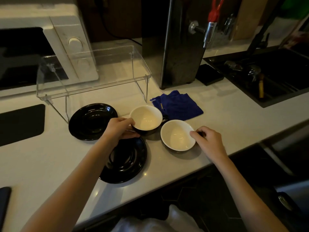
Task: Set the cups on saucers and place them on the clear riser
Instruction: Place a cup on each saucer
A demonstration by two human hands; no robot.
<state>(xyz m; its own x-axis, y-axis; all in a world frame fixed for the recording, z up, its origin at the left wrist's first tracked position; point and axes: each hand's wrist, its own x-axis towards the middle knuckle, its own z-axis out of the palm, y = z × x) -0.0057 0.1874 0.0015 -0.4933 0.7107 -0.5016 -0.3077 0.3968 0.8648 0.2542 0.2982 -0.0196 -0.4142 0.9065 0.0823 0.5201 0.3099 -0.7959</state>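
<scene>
Cups sit side by side near the front of the white counter (pixel 217 124), each with a hand on it. The left hand (pixel 119 129) wraps the left side of the far cup (pixel 146 119), thumb over the rim and fingers curled along the dark outer wall, so its grip is closed around that cup. The right hand (pixel 209 141) pinches the right edge of the near cup (pixel 177 135); the fingertips meet at the rim, where a handle may lie, though it is hidden and I cannot tell exactly what they hold.

Neither cup is on a saucer yet. The near saucer (pixel 127 163) lies just left of and nearer than the far cup, partly under the left forearm, and its far rim reaches almost to the cup's base. The far saucer (pixel 91 121) sits further left, close to the front legs of the clear riser (pixel 93 71), which stands empty beyond, in front of the microwave (pixel 66 47).

The coming move, as I judge it, turns on this: both saucers lie to the left of both cups, so the left hand's cup has the shorter trip, a small lift down-left onto the near saucer. The right hand's cup must cross further left to reach either one. A blue cloth (pixel 177 106) lies just beyond the cups.
</scene>
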